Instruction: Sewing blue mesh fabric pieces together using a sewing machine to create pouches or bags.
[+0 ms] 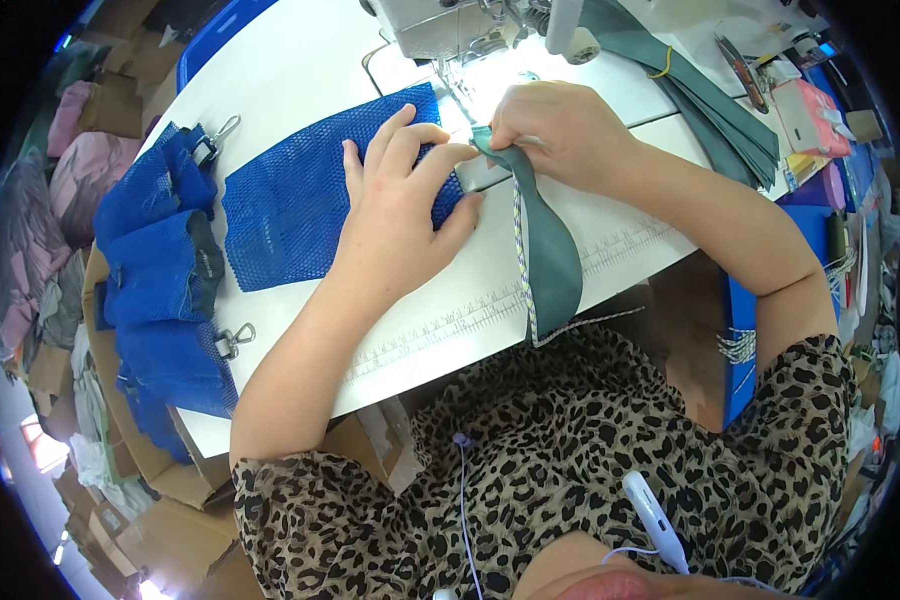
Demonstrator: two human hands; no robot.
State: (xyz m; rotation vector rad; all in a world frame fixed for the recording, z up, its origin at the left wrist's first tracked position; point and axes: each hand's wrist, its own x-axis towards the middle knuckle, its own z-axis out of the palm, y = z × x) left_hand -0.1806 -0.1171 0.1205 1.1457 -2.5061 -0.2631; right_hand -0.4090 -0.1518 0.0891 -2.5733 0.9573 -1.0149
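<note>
My left hand (395, 195) lies with its fingers spread over the right end of a blue mesh panel (290, 205), pressing it to the white table. My right hand (560, 130) pinches a dark green fabric strip (552, 255) close to the sewing machine's needle area (455, 75). A patterned cord (519, 240) runs along the strip's left edge, and its loose end trails past the table's front edge. The strip's upper end reaches the mesh edge, beside my left fingertips. How the two meet under the fingers is partly hidden.
A heap of blue mesh pieces (160, 280) with metal clips (235, 341) hangs over the table's left side. More green strips (710, 110), tied in a bundle, lie at the back right. Beyond them are snips (742, 72) and a pink box (808, 118). Cardboard boxes (185, 470) stand lower left.
</note>
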